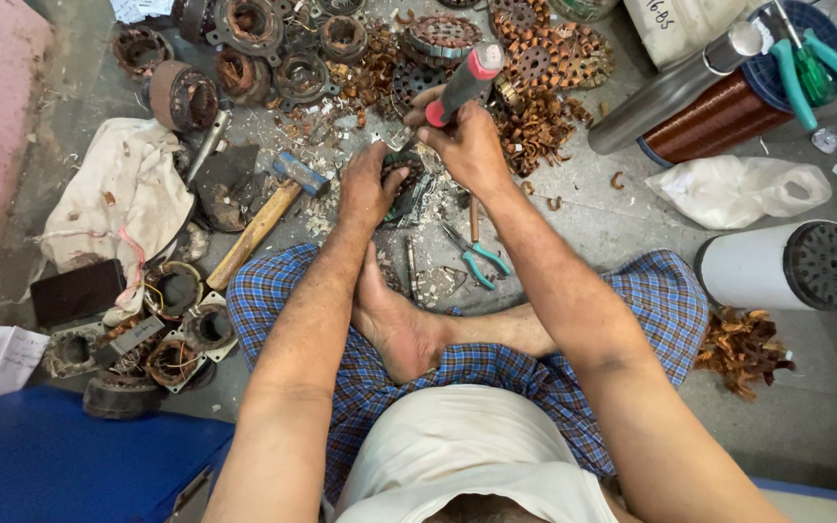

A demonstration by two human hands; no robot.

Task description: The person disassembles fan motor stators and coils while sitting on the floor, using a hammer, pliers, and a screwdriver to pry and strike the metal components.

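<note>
Past our crossed legs, our left hand clamps a small motor core on the floor while our right hand, just beside it, grips a red-handled tool angled down-left into the core.

stator: mostly hidden under the left hand
tool tip: hidden behind the right hand
copper spool: partly covered by a pipe
</note>
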